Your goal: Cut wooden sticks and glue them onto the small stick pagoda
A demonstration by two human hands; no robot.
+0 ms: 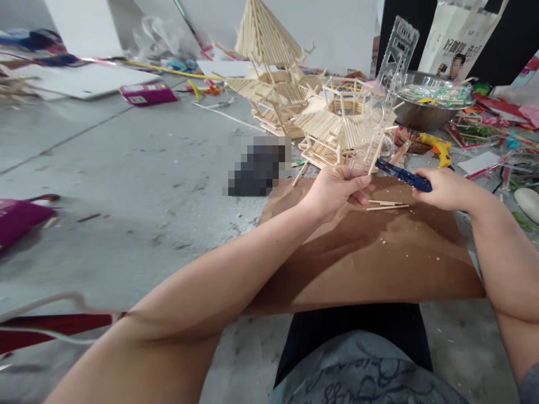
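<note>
My left hand (334, 193) is closed around the lower end of a clear plastic ruler (396, 62) with stencil cut-outs, held upright and tilted right. Pinched against it is a thin wooden stick (375, 156). My right hand (442, 189) grips blue-handled pliers (404, 175), whose jaws reach the stick just above my left fingers; whether they bite it I cannot tell. Below, short cut sticks (388, 207) and pale crumbs lie on a sheet of brown cardboard (362, 275). Right behind the ruler stands a small stick-built structure (332, 134).
A taller stick-built tower (269, 42) with a pointed roof rises at the back. Beside it are a metal bowl (416, 118) of wrapped items and a yellow glue gun (440, 147). A blurred dark object (255, 171) and purple packs (148, 94) lie on the grey floor.
</note>
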